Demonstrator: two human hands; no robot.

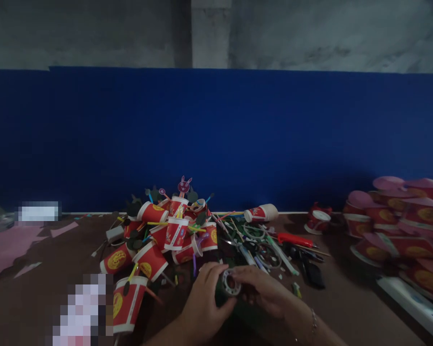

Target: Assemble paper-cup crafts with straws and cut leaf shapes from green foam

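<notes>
Low in the middle of the view, my left hand [204,305] is closed round a small roll of tape [234,291], which has a pale ring with a pattern round its hole. From the other side my right hand [269,290] bends its fingers against the top and right of the roll; its lower fingers are in shadow. Just beyond my left hand lies a heap of red paper cups [175,234] fitted with straws and dark cut-out pieces. A rabbit-face cut-out [184,185] stands up from one cup. Nearest me on the left is another red cup [130,303].
Loose straws, pens and clear tubing [270,254] lie beyond my hands, with a red-handled tool [295,240] beside them. Stacked cups [261,213] lie near the blue panel [216,139]. Pink-topped cups [389,211] and a white power strip [414,307] are right; pink paper [10,247] is left.
</notes>
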